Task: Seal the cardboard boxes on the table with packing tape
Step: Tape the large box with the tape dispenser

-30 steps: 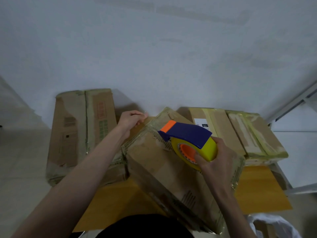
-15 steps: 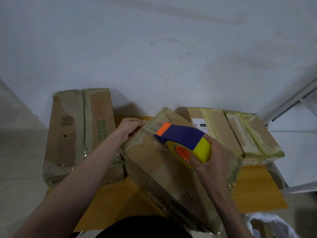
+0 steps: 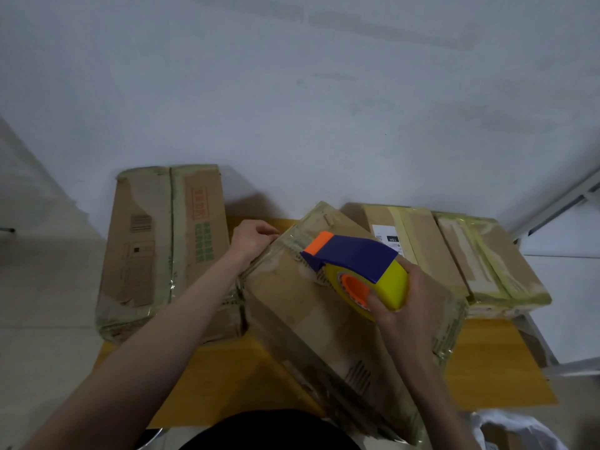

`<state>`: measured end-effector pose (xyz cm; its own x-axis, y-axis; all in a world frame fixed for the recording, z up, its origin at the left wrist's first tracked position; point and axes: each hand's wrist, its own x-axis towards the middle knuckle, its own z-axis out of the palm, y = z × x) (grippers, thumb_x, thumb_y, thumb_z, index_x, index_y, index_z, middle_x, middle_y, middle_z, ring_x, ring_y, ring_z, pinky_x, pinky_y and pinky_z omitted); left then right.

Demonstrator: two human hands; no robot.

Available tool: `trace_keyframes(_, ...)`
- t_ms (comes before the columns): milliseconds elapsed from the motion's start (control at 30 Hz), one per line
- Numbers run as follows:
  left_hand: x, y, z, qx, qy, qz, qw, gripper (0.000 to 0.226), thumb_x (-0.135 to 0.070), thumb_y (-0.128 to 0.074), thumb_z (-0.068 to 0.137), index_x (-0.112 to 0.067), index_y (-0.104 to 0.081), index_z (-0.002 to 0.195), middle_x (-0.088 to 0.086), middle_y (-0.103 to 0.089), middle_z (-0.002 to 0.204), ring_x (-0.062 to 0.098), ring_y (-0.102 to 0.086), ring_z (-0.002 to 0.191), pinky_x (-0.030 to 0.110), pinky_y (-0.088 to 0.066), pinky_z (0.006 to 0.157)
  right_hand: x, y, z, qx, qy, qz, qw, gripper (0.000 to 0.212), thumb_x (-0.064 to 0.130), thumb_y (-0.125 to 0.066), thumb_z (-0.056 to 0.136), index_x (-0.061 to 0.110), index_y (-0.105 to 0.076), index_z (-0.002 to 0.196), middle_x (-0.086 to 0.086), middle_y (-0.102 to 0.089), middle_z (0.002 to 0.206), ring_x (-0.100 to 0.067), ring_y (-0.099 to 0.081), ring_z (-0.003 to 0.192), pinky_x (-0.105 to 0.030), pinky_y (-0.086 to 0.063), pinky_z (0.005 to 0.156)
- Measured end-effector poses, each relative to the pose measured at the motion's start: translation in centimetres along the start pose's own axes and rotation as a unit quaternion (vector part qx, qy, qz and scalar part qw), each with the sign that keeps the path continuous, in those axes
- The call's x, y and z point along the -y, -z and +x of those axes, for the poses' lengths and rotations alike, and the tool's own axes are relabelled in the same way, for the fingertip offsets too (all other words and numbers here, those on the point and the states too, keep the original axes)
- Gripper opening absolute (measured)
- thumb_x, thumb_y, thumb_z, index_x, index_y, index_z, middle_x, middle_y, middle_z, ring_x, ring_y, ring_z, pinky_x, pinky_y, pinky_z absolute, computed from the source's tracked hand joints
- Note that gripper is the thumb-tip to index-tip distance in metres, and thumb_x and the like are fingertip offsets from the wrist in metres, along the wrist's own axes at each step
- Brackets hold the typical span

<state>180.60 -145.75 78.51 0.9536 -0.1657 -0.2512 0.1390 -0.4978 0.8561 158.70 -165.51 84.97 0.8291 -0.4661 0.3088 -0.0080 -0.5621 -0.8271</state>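
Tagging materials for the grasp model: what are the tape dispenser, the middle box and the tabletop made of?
Tape dispenser: likely hard plastic, smooth flat blue and orange body, holding a glossy yellow tape roll.
Middle box: brown cardboard, matte and scuffed, with shiny yellowed tape along its edges.
Tabletop: looks like smooth orange-yellow wood or laminate; I cannot tell which.

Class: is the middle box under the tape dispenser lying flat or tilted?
Tilted: the middle box leans on the left box.

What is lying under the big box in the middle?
Under the middle box only the yellow table shows, at its edges. The box's left side leans against the left box. Anything directly beneath is covered.
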Motion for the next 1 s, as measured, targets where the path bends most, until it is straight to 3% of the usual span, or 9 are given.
trace_keyframes(100, -0.6, 0.0, -0.7, -0.044, -0.076, 0.037, 0.995, 0.014, -0.024, -0.070, 0.093, -0.016, -0.081, 0.092, 0.000, -0.076, 0.091, 0.010, -0.066, 0.089, 0.027, -0.050, 0.089, -0.4, -0.1, 0.1, -0.003, -0.004, 0.004, 1.000, 0.066, 0.066, -0.072, 0.071, 0.046, -0.042, 0.126, 0.034, -0.049, 0.118, 0.009, -0.051, 0.111, -0.017, -0.043, 0.082)
trace_keyframes(200, -1.1, -0.2, -0.8, -0.066, -0.089, 0.086, 0.990, 0.042, -0.041, -0.063, 0.096, -0.016, -0.074, 0.065, 0.002, -0.064, 0.058, 0.015, -0.059, 0.059, 0.029, -0.044, 0.064, -0.6, -0.1, 0.1, -0.002, -0.001, 0.005, 1.000, 0.068, 0.070, -0.068, 0.070, 0.046, -0.042, 0.128, 0.038, -0.047, 0.120, 0.009, -0.050, 0.113, -0.018, -0.043, 0.083)
trace_keyframes(267, -1.4, -0.7, -1.0, -0.070, -0.090, 0.124, 0.986, 0.053, -0.049, -0.062, 0.094, -0.010, -0.067, 0.059, 0.004, -0.055, 0.051, 0.021, -0.054, 0.052, 0.034, -0.041, 0.056, -0.8, 0.0, 0.1, 0.005, 0.013, 0.009, 1.000, 0.066, 0.066, -0.069, 0.073, 0.048, -0.041, 0.130, 0.042, -0.046, 0.122, 0.011, -0.049, 0.116, -0.017, -0.044, 0.086)
trace_keyframes(400, -1.7, -1.4, -1.5, -0.080, -0.081, 0.158, 0.981, 0.047, -0.056, -0.059, 0.094, -0.018, -0.073, 0.072, 0.003, -0.066, 0.066, 0.019, -0.061, 0.065, 0.033, -0.046, 0.055, -1.4, 0.2, -0.1, 0.010, 0.024, 0.040, 0.999, 0.063, 0.058, -0.069, 0.078, 0.048, -0.040, 0.133, 0.046, -0.045, 0.125, 0.013, -0.048, 0.119, -0.011, -0.044, 0.089)
trace_keyframes(567, -2.1, -1.4, -1.7, -0.088, -0.081, 0.176, 0.977, 0.042, -0.055, -0.057, 0.095, -0.021, -0.074, 0.079, 0.000, -0.066, 0.073, 0.018, -0.056, 0.068, 0.030, -0.036, 0.056, -2.3, 0.0, -0.2, -0.003, 0.017, 0.052, 0.999, 0.067, 0.052, -0.074, 0.080, 0.036, -0.041, 0.136, 0.039, -0.043, 0.127, 0.004, -0.048, 0.122, -0.026, -0.049, 0.093)
trace_keyframes(733, -2.6, -1.4, -1.7, -0.094, -0.082, 0.217, 0.968, 0.036, -0.054, -0.054, 0.098, -0.025, -0.070, 0.083, -0.005, -0.060, 0.077, 0.010, -0.046, 0.064, 0.028, -0.028, 0.051, -3.1, 0.4, 0.0, -0.021, 0.026, 0.035, 0.999, 0.067, 0.013, -0.080, 0.080, 0.022, -0.045, 0.137, 0.034, -0.043, 0.128, 0.002, -0.047, 0.121, -0.020, -0.048, 0.090)
trace_keyframes(800, -2.6, -1.5, -1.7, -0.097, -0.086, 0.222, 0.966, 0.035, -0.054, -0.053, 0.098, -0.026, -0.069, 0.083, -0.007, -0.058, 0.076, 0.008, -0.043, 0.063, 0.028, -0.028, 0.053, -2.9, 1.1, -0.2, -0.039, 0.039, 0.041, 0.998, 0.066, 0.021, -0.079, 0.079, 0.024, -0.045, 0.135, 0.036, -0.043, 0.128, 0.005, -0.046, 0.121, -0.011, -0.043, 0.091)
trace_keyframes(900, -2.4, -1.6, -1.5, -0.094, -0.093, 0.224, 0.966, 0.035, -0.053, -0.052, 0.099, -0.026, -0.071, 0.088, -0.008, -0.061, 0.080, 0.013, -0.050, 0.072, 0.030, -0.037, 0.067, -2.8, 2.9, -0.9, -0.053, 0.046, 0.040, 0.997, 0.062, 0.037, -0.075, 0.076, 0.033, -0.046, 0.131, 0.034, -0.045, 0.127, 0.003, -0.048, 0.120, -0.012, -0.043, 0.091)
trace_keyframes(1000, -2.3, -1.7, -1.3, -0.091, -0.096, 0.223, 0.966, 0.034, -0.051, -0.052, 0.100, -0.025, -0.073, 0.093, -0.005, -0.064, 0.084, 0.015, -0.054, 0.077, 0.032, -0.039, 0.070, -3.7, 4.5, -1.9, -0.065, 0.027, 0.030, 0.997, 0.064, 0.031, -0.077, 0.073, 0.040, -0.045, 0.128, 0.034, -0.047, 0.125, 0.006, -0.049, 0.117, -0.010, -0.042, 0.088)
